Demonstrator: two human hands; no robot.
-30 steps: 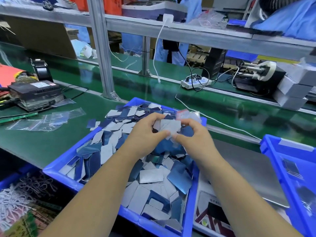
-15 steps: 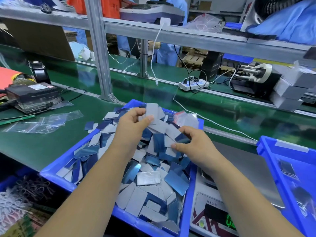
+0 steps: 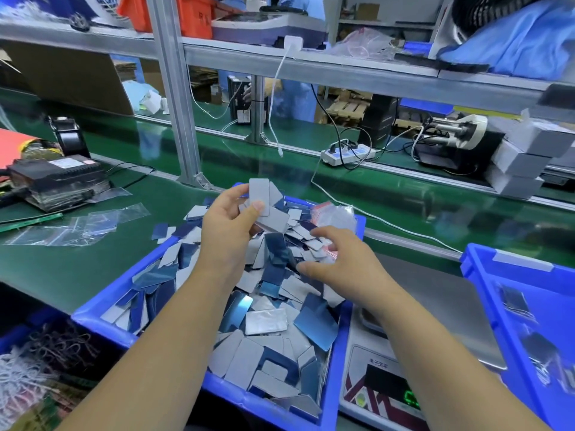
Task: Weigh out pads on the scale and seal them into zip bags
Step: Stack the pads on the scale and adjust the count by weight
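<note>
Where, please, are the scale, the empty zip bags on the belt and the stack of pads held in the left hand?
scale (image 3: 445, 306), head view, bare steel platform.
empty zip bags (image 3: 93, 223), head view, middle of the clear pile.
stack of pads (image 3: 259, 194), head view, grey face of the top pad.

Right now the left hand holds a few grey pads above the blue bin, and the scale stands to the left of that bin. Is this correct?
Not quite. The head view shows the scale to the right of the blue bin, not the left. The left hand does hold grey pads above it.
</note>
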